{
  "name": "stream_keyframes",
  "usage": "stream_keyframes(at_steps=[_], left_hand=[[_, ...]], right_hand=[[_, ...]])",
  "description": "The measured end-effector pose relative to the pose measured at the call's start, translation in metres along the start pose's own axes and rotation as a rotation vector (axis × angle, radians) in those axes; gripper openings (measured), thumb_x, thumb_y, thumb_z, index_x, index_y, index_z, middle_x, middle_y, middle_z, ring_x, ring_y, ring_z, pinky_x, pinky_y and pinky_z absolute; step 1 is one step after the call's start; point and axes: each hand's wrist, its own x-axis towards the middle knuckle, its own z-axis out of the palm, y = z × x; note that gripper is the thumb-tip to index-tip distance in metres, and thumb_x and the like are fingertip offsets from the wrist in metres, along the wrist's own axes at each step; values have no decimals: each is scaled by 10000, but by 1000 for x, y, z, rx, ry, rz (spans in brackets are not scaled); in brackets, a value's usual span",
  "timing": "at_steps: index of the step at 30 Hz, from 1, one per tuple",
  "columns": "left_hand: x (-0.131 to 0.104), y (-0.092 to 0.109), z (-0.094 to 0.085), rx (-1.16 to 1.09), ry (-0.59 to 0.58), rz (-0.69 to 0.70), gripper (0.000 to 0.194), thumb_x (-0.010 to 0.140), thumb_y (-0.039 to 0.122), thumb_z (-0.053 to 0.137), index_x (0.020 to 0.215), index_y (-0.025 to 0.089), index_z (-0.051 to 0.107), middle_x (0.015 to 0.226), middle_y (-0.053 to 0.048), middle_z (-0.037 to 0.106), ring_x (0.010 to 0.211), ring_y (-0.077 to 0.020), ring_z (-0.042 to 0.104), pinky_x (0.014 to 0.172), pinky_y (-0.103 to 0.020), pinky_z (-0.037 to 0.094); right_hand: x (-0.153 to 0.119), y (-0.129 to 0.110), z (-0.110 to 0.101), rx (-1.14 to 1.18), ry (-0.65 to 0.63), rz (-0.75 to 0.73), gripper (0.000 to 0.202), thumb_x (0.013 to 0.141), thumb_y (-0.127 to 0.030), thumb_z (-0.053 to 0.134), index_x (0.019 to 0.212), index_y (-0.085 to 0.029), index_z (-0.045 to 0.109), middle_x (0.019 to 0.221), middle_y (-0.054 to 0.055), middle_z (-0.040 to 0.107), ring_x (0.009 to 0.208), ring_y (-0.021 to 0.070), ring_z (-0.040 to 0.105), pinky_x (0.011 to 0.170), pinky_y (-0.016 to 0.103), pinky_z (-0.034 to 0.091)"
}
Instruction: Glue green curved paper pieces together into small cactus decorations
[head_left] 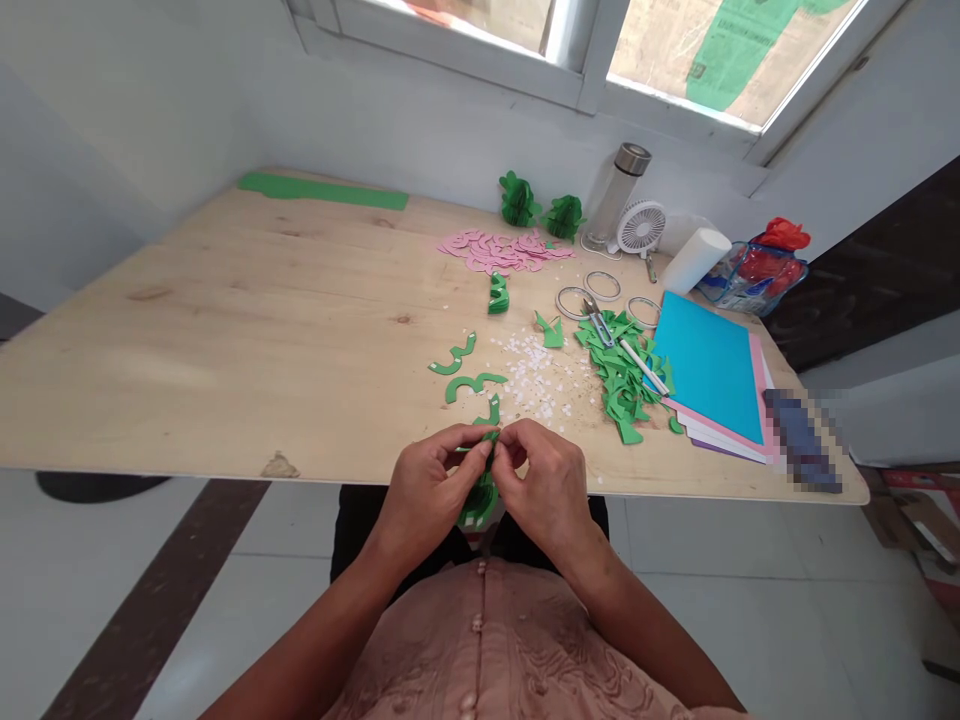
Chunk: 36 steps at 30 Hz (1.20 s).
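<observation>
At the table's front edge, my left hand point(436, 477) and my right hand point(541, 477) pinch a green paper cutout point(480, 500) between them. Its layered lower part hangs below the fingers; the fingertips hide its middle. Just beyond my hands lies a curved green strip with white tape bits point(493, 408). Two more wavy green cutouts point(474, 384) point(454, 356) rest a little further left, with small white pieces stuck on the farther one. A folded stack of green cutouts point(498, 294) stands beyond them. Small white paper scraps point(541, 375) are scattered to the right.
Green offcuts point(622, 385) lie to the right under small snips point(598, 322) and a white pen point(643, 367). Tape rolls point(602, 285), coloured sheets point(709, 365) and pink cutouts point(495, 250) are around them. Behind stand green paper shapes point(519, 200), a bottle point(616, 195) and a fan point(641, 228).
</observation>
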Motion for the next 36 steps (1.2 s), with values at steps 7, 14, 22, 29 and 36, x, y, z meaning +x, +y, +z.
stream_keyframes(at_steps=[7,14,22,29,36], left_hand=[[1,0,-1,-60,-26,-66,288,786,340,627,990,174,744,922,-63,758,832,-229,688,724,-294,547],[2,4,-3,-226,-55,-168,289,747,362,684,946,164,752,880,-71,758,904,-254,678,805,-341,538],[2,0,-4,-365,-91,-255,356,724,420,719,967,161,746,872,-96,753,881,-254,675,712,-330,544],[0,2,-5,-355,-109,-239,376,744,406,704,1047,185,726,921,-101,750,913,-261,672,685,-323,548],[-1,0,-6,-318,-129,-206,341,769,395,687,1057,215,722,996,-76,740,985,-241,651,811,-336,534]], right_hand=[[3,2,2,92,3,112,99,748,-168,506,677,-205,565,630,-2,618,558,136,555,586,246,418],[1,5,-1,256,-13,160,85,779,-198,516,740,-202,592,662,-9,639,564,123,547,560,234,408],[0,7,-3,432,-75,238,81,782,-230,545,763,-192,614,664,-13,637,547,107,516,527,224,414],[1,7,-5,588,-109,307,81,747,-207,578,772,-182,651,652,-11,626,565,108,503,516,212,430],[2,5,-4,784,-144,394,88,727,-252,596,748,-181,644,681,3,628,621,132,558,548,232,451]])
